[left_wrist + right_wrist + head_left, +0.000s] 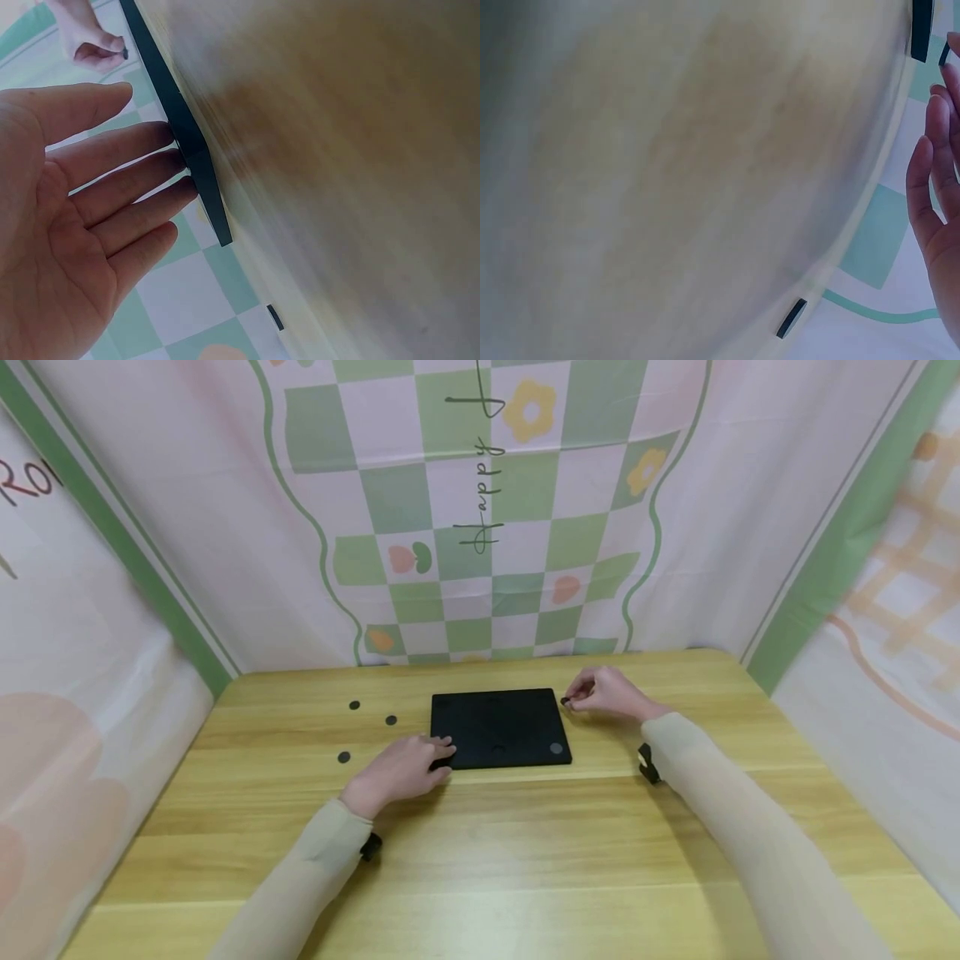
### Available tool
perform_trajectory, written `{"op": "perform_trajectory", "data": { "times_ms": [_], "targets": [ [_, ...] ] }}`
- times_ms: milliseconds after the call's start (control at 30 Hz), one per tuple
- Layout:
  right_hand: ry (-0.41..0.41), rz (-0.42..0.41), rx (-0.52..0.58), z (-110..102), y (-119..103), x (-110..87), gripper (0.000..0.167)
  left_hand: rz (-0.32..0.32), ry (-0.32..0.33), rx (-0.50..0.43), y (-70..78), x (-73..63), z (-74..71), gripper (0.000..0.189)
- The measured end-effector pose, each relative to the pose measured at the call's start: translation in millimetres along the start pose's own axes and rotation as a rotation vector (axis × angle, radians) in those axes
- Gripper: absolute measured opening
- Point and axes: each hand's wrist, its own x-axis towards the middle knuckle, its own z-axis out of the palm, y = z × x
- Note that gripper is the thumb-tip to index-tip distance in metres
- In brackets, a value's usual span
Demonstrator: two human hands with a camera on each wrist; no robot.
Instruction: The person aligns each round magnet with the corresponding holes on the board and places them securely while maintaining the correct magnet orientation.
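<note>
A flat black rectangular board [498,722] lies on the table, with a grey disc [556,748] on its near right corner. My left hand [401,767] touches the board's near left corner; in the left wrist view its fingers [142,169] are nearly straight, tips at the board's edge [199,161]. Just off the far right corner, my right hand [607,692] pinches a small dark disc [566,701] between thumb and fingertip. That disc [944,54] shows edge-on in the right wrist view, close to the board's corner [922,30].
Left of the board, three dark discs lie apart on the wooden table [487,860]: a far one [355,705], a middle one [391,720] and a near one [344,757]. Another disc [791,319] shows in the right wrist view. A patterned curtain [495,527] hangs behind the table.
</note>
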Motion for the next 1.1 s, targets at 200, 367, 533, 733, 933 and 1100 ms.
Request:
{"op": "perform_trajectory", "data": {
  "times_ms": [200, 367, 533, 733, 933, 1100],
  "targets": [
    [0.041, -0.040, 0.013, 2.0, 0.2, 4.8, 0.010, 0.000, -0.002, -0.001, 0.0, 0.0, -1.0, 0.040],
    [0.054, -0.059, 0.032, 4.5, -1.8, 7.6, 0.010, 0.003, -0.002, -0.005, 0.2, 0.0, -1.6, 0.040],
    [0.045, -0.030, 0.042, 6.9, -1.7, 10.7, 0.010, 0.002, -0.008, -0.011, 0.7, -0.2, -1.7, 0.040],
    [0.041, -0.012, 0.049, 8.2, -3.1, 13.5, 0.011, -0.004, -0.008, -0.014, 1.3, -0.6, -2.2, 0.040],
    [0.031, 0.006, 0.064, 10.4, -4.5, 15.2, 0.011, -0.002, -0.010, -0.004, 1.5, -0.4, -2.6, 0.040],
    [0.020, -0.001, 0.064, 11.7, -6.7, 18.1, 0.011, 0.004, -0.006, -0.006, 1.7, -0.3, -3.0, 0.039]
  ]
}}
